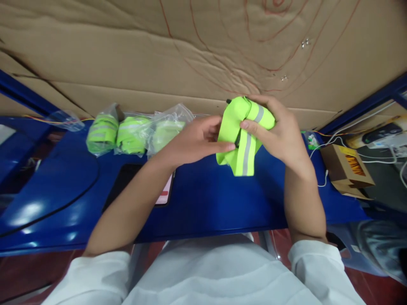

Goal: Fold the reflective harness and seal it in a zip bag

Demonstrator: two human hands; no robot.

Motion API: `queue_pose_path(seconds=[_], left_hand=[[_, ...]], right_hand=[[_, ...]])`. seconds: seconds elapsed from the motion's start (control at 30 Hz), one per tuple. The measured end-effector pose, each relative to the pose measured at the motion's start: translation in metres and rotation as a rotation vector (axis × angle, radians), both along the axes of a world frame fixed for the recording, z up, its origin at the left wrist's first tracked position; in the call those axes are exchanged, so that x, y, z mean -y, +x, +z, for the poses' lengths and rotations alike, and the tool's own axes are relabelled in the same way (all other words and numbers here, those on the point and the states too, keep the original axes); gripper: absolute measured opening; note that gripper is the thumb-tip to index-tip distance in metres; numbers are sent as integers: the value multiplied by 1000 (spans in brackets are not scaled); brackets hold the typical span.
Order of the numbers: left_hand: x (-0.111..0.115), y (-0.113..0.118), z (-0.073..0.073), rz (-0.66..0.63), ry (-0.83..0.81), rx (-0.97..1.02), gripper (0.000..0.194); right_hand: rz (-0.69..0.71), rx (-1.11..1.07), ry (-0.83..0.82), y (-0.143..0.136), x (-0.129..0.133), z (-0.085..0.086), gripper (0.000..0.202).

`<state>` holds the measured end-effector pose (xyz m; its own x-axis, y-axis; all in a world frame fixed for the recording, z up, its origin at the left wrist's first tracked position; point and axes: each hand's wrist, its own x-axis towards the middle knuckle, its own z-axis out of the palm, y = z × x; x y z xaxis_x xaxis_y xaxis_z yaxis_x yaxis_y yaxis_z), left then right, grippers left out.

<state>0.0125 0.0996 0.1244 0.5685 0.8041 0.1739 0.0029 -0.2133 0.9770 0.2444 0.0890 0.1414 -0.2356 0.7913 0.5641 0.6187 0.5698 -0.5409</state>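
On the far left, three bagged bands (133, 133) are lying in a row on the blue table (206, 199), against the cardboard wall (159, 55), so they are staying out of the way of my arms. A phone (165, 192) is lying flat under my left forearm. My left hand (193, 140) is pinching the side edge of the green band (243, 135) between thumb and fingers, which is keeping the fabric from unrolling. The band is held above the table, not touching it, with its grey reflective stripe turned toward me (so I can see how it is folded). My right hand (280, 131) is closed over the top of the band and is pressing the fold with the thumb. At the far right, a small carton (346, 171) with cables is standing apart.
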Motion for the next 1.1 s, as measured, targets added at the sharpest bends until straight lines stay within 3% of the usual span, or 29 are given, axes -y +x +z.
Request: queue_pose_path(seconds=[0.13,0.33,0.4,0.47,0.6,0.73,0.8,0.93,1.03,1.1], left_hand=[[-4,3,-10,11,29,-7,28],[-5,4,-14,290,300,-177,22],[-1,7,-15,257,383,-311,22],[2,9,-16,138,387,-406,25],[0,9,-18,-69,157,-358,15],[-6,12,-20,-115,-215,40,32],[-6,17,-23,-99,-244,120,37],[2,30,-33,13,-145,-41,66],[8,38,-43,62,-272,16,72],[10,41,-48,17,-365,102,68]], right_hand=[[36,-26,-47,2,3,6,50],[70,-64,-87,2,4,9,48],[52,-58,-81,-2,2,4,49],[21,-44,-80,-7,1,-2,53],[-47,13,-54,-14,0,-8,61],[-128,11,12,-16,1,-8,60],[-148,16,40,-17,2,-8,59],[-71,-25,15,-26,11,-5,52],[14,-85,-55,-32,19,-2,49],[45,-94,-95,-33,21,-1,48]])
